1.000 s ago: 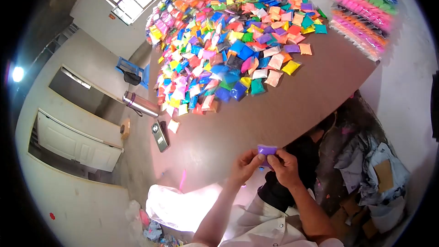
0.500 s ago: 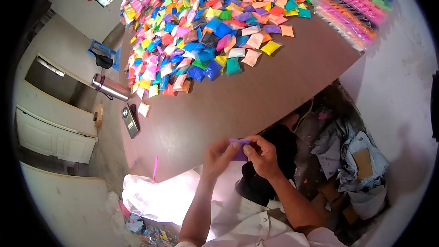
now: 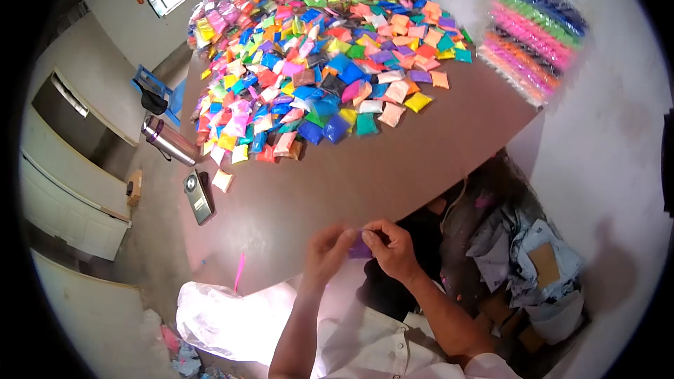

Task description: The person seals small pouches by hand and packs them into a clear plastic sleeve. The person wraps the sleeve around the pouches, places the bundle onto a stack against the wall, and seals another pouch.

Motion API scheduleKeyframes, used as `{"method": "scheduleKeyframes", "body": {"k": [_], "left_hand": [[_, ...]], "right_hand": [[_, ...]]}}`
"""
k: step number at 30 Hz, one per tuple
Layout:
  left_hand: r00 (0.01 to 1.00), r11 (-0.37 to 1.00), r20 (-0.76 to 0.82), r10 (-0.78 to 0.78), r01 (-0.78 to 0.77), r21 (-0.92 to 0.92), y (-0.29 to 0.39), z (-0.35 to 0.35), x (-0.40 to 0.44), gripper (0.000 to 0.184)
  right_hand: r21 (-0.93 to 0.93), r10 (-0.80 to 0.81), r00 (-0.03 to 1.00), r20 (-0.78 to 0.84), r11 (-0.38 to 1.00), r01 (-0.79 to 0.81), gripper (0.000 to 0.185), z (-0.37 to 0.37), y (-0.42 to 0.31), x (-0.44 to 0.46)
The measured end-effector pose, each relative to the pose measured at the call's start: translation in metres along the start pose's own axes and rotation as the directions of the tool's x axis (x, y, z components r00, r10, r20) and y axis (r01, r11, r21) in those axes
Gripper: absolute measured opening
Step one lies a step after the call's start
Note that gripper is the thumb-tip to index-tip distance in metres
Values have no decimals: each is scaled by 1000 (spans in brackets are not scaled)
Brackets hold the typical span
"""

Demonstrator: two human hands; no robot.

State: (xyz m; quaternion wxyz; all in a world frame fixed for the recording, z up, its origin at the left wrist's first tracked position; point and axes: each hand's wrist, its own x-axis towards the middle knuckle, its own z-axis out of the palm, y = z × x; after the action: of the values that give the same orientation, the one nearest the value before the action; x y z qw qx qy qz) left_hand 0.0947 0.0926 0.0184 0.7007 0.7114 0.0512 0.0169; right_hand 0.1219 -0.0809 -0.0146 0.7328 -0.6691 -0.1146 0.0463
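A small purple packet (image 3: 360,247) is pinched by its top edge between my two hands, near the table's front edge. My left hand (image 3: 328,249) grips its left side with thumb and fingers. On the right side, my right hand (image 3: 390,247) pinches it the same way. Beyond them, a large heap of small coloured packets (image 3: 309,77) covers the back of the brown table (image 3: 337,182). One pale packet (image 3: 222,180) lies apart from the heap at its front left.
A phone (image 3: 199,196) and a metal flask (image 3: 169,140) are at the table's left edge. Bundled coloured packs (image 3: 533,35) lie at the back right. A white plastic bag (image 3: 232,319) is at front left, discarded wrapping (image 3: 526,267) at lower right.
The view has shifted, so the table and heap appear further left than at first. My hands still hold the purple packet, now pinched near its top, with less of it showing.
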Motion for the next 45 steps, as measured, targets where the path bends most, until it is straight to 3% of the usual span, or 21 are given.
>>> {"method": "scheduleKeyframes", "body": {"k": [1, 3, 5, 9, 12, 15, 18, 20, 24, 26, 28, 31, 33, 36, 40, 42, 45], "left_hand": [[999, 998, -8, -42, 42, -53, 2, -3, 2, 22], [997, 991, -21, -68, 65, -115, 15, -7, 9, 22], [982, 987, -96, -160, 159, -18, 39, -7, 20, 22], [993, 999, -117, 21, -15, 47, 26, -11, 68, 24], [994, 994, -53, 97, -99, -55, 25, -9, 100, 26], [995, 998, 90, 40, -36, -53, 22, -10, 128, 27], [972, 991, 194, 135, -131, -30, -2, -13, 153, 26], [962, 980, 201, 184, -196, 41, -15, -15, 161, 25], [951, 981, 251, 180, -192, 22, -10, -15, 163, 25], [974, 980, 226, -14, 59, -192, 21, -11, 147, 26], [971, 1000, 237, 4, 0, -16, 7, -15, 155, 28], [967, 993, 245, 74, -49, -105, 7, -10, 156, 28], [955, 1000, 298, 3, -12, 29, 8, -17, 158, 24], [964, 997, 264, 41, -56, 47, -1, -18, 160, 24], [968, 991, 216, 128, -133, 12, -14, -19, 164, 25], [965, 987, 232, 124, -144, 70, -9, -20, 164, 25], [964, 994, 259, 60, -81, 68, 12, -17, 157, 24]], "right_hand": [[-109, -64, 998, 4, 992, 64, 18, 2, -5, 5], [-126, -66, 998, 24, 990, 68, 19, 4, -16, 19], [-139, -65, 997, 48, 988, 71, 20, 6, -24, 38], [-272, -133, 991, 27, 953, 135, 24, 6, -30, 83], [-326, -123, 992, -11, 939, 112, 25, 3, -31, 109], [-375, -224, 972, -73, 909, 182, 25, 0, -17, 132], [-488, -235, 964, -123, 861, 148, 25, 0, -8, 138], [-465, -125, 985, -115, 884, 58, 26, 0, -12, 136], [-474, -87, 979, -186, 880, -12, 27, 0, -2, 138], [-472, -110, 977, -182, 882, 12, 28, 1, 0, 135], [-486, -153, 968, -196, 873, 40, 28, 2, -1, 132], [-501, -220, 944, -247, 862, 69, 29, 0, -9, 131], [-359, -87, 959, -270, 933, -16, 30, 0, -6, 129], [-305, -51, 972, -229, 952, -22, 32, 1, -5, 130], [-450, -84, 984, -158, 893, 4, 33, 4, -20, 128], [-367, -136, 978, -160, 928, 69, 33, 3, -9, 129], [-273, -106, 971, -215, 961, 45, 32, 0, 2, 127]]}}
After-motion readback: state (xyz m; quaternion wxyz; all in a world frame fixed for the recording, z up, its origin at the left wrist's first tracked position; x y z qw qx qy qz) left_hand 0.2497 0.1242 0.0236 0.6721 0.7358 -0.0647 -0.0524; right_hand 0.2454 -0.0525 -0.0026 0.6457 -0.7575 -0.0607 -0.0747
